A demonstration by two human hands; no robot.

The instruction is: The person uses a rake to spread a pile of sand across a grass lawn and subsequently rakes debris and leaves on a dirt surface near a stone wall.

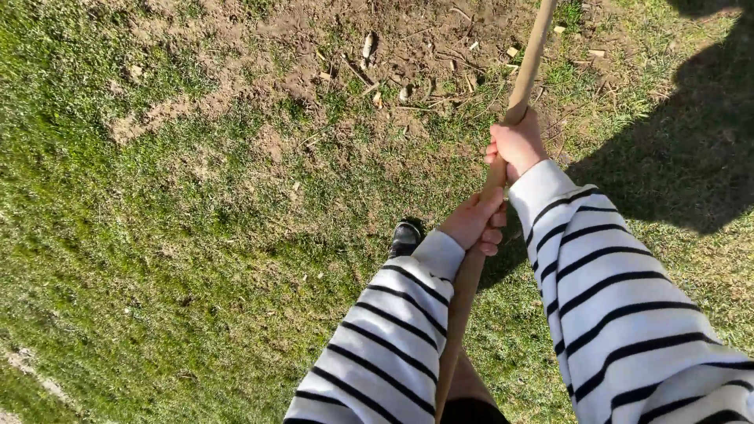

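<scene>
Head view: a long wooden handle point(514, 102) is held in both hands and runs from the lower frame up past the top edge; its working end is out of view. The right hand point(517, 147) is clamped higher, the left hand point(473, 221) lower, fingers point(492, 236) wrapped tight. A bare soil patch point(377, 47) with wood chips lies ahead amid grass point(157, 235); progress is judged partial. No packages, labels or signs are visible.

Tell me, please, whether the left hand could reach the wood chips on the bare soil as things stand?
Probably not: the left hand grips the wooden handle, and the wood chips lie well ahead across grass.
</scene>
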